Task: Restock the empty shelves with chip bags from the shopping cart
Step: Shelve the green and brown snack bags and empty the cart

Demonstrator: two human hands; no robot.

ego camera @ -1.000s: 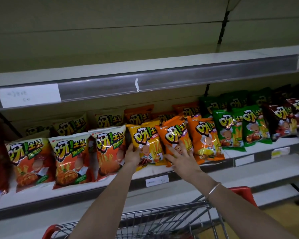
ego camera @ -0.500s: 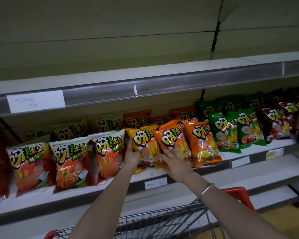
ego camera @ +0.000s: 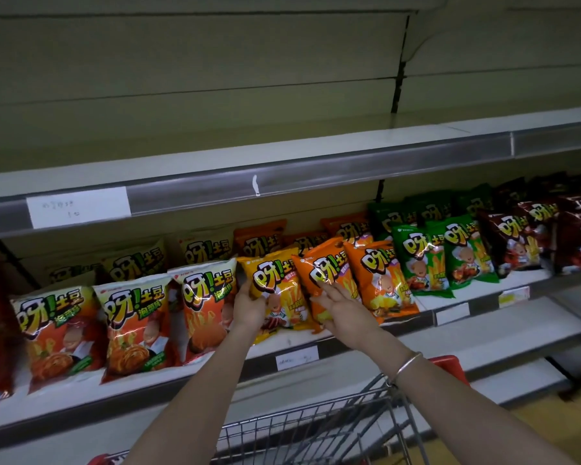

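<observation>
A yellow chip bag (ego camera: 282,283), standing upright in the near row of the middle shelf (ego camera: 319,338), is gripped at its left edge by the left hand (ego camera: 249,310), with the thumb laid over the front. The right hand (ego camera: 344,310) is unclenched, its straight fingers laid flat on the lower front of the orange chip bag (ego camera: 329,263) just to the right, which leans against the yellow one. The wire shopping cart (ego camera: 316,431) is seen near, below both forearms, and a silver bangle (ego camera: 406,364) is worn on the right wrist.
</observation>
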